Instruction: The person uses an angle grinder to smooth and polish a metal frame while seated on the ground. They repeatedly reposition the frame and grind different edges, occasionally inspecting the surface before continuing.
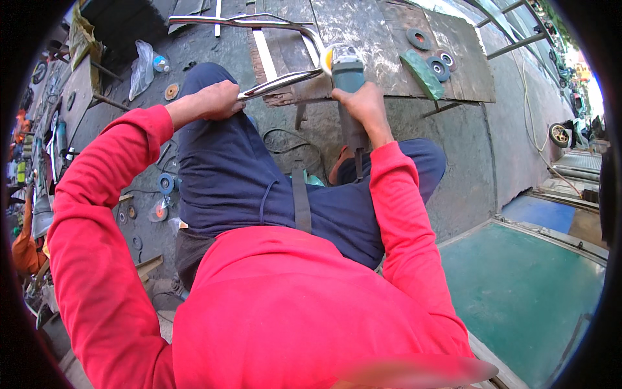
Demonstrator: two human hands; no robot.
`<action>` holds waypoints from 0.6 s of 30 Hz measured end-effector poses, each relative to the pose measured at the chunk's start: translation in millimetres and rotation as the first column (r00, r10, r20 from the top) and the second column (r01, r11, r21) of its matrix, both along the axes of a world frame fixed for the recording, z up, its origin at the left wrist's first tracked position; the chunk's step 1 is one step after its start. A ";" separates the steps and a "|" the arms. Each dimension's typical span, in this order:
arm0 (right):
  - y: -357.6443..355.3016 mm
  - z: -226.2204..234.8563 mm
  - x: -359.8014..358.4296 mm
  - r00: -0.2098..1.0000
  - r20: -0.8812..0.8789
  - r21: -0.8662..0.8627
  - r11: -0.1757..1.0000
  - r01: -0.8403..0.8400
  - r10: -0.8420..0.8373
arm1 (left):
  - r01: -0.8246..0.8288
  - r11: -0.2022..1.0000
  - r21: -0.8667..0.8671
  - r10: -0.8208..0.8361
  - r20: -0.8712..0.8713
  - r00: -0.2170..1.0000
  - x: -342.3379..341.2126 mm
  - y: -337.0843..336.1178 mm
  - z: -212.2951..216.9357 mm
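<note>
My left hand (pixel 222 100) is closed round the near end of a bent, shiny metal tube (pixel 285 81), which curves back and away over the low wooden table. In my right hand (pixel 366 107) is an angle grinder (pixel 350 76), gripped by its dark teal body with the head pointing away from me. A yellowish-white disc (pixel 329 59) on the grinder's left side meets the tube at its bend, or lies very close to it; I cannot tell which. The grinder's rear end hangs down between my knees.
On the wooden table (pixel 447 39) lie several round discs (pixel 438 69) and a green block-shaped packet (pixel 421 74). A plastic bag (pixel 142 70), another disc (pixel 171 91) and a cable (pixel 291 133) are on the floor. A green panel (pixel 518 285) stands at my right.
</note>
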State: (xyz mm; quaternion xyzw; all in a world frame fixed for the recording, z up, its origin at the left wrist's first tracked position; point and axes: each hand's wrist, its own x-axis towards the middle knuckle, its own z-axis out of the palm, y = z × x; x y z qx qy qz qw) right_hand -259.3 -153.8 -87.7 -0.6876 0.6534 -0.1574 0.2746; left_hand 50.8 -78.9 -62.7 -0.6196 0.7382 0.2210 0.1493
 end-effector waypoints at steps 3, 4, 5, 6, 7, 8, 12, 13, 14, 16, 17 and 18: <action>0.8 -0.2 -0.7 0.998 -0.008 0.073 0.996 -0.055 0.056 | -0.017 1.000 0.005 0.017 -0.007 1.000 0.3 -0.4 -0.6; 1.0 -0.5 -1.0 1.000 0.000 0.019 1.000 -0.017 0.017 | -0.019 1.000 0.018 0.019 -0.003 1.000 0.5 -0.8 -0.7; 0.5 -0.6 -1.6 1.000 0.001 0.010 1.000 0.001 -0.001 | -0.024 0.999 0.029 0.023 0.006 1.000 0.5 -0.9 -0.9; 0.6 -1.0 -2.0 1.000 -0.002 0.000 1.000 0.028 -0.028 | -0.025 0.999 0.047 0.025 0.003 1.000 0.4 -0.6 -1.2; 0.5 -1.5 -2.1 1.000 0.007 0.017 1.000 0.013 -0.013 | -0.032 0.998 0.053 0.031 0.005 0.999 0.5 -1.0 -1.3; 0.3 -1.9 -2.3 1.000 0.012 0.031 0.999 0.006 -0.007 | -0.038 0.998 0.059 0.038 0.003 0.999 0.3 -1.2 -1.5; 0.5 -2.4 -0.3 0.998 0.034 0.075 0.996 -0.049 0.046 | -0.012 1.000 0.008 0.012 -0.003 1.000 0.3 0.2 -0.9; 0.2 -2.0 0.0 0.999 0.027 0.028 0.999 -0.024 0.023 | 0.007 1.000 -0.008 -0.007 -0.013 1.000 0.2 0.9 -0.7; -0.1 -1.6 0.4 1.000 0.014 0.018 1.000 -0.017 0.017 | 0.023 0.999 -0.022 -0.024 -0.007 1.000 0.5 1.5 -0.7; 0.1 -1.1 0.5 1.000 0.004 0.011 1.000 -0.020 0.020 | 0.013 1.000 -0.005 -0.014 -0.021 1.000 0.8 1.7 -1.1; 0.4 -1.2 0.4 1.000 0.008 0.014 0.999 -0.030 0.030 | 0.009 1.000 -0.007 -0.010 -0.025 1.000 1.3 1.3 -1.4; 0.7 -1.2 0.4 1.000 0.006 -0.006 1.000 -0.019 0.019 | 0.019 1.000 -0.006 -0.019 -0.016 1.000 1.8 1.0 -1.8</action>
